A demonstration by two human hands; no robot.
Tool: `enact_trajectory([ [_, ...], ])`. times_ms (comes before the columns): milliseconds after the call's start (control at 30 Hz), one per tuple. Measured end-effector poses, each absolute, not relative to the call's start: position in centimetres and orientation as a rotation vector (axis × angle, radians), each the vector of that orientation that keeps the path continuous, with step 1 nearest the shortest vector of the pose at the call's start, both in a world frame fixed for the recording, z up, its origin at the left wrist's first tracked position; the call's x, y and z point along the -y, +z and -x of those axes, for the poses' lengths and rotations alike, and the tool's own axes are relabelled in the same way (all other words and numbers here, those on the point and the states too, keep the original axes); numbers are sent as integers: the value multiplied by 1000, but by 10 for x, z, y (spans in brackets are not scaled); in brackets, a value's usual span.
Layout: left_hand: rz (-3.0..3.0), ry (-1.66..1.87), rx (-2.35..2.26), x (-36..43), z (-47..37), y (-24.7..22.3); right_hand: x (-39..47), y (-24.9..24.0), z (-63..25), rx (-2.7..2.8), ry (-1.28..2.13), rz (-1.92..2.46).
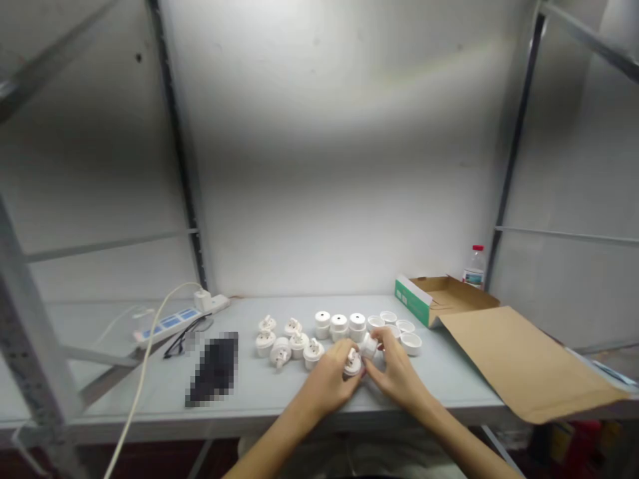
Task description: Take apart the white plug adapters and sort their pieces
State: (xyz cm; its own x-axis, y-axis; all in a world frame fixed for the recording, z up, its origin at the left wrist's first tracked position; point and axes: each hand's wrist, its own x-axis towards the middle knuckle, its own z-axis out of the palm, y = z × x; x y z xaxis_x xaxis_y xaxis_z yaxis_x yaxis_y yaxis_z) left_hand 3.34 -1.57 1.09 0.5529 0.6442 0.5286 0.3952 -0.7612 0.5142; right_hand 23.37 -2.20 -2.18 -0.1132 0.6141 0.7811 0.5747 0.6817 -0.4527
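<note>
My left hand (333,374) is closed around a round white fitting (352,363) with small parts on its top. Beside it, my right hand (394,364) grips a white cup-shaped piece (368,346), tilted and close to the fitting. To the left stand several white fittings (313,352) with raised parts on top. Behind my hands is a row of white capped cylinders (339,324), each with a dark dot on top. Several open white rings or cups (411,343) lie behind and right of my right hand.
An open cardboard box (444,296) with a long flap (534,362) lies at the right, a bottle (474,267) behind it. At the left are a power strip (172,325), a cable (144,372), glasses (182,338) and a pixelated dark object (215,369). Metal posts frame the shelf.
</note>
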Motion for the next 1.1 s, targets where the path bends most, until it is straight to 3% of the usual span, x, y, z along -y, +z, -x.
enact_trajectory([
  [300,-2509,1029,-841,9,-31,-1,20,-22,-236,1795,-167,1226],
  [667,-2815,1054,-982,22,-33,9,12,-35,-239,1781,-174,1451],
  [933,-2744,1131,-1357,14,-31,3,8,-36,-244,1666,-283,1273],
  [1100,-2691,1144,-1480,13,-30,2,25,-14,-233,2001,19,817],
])
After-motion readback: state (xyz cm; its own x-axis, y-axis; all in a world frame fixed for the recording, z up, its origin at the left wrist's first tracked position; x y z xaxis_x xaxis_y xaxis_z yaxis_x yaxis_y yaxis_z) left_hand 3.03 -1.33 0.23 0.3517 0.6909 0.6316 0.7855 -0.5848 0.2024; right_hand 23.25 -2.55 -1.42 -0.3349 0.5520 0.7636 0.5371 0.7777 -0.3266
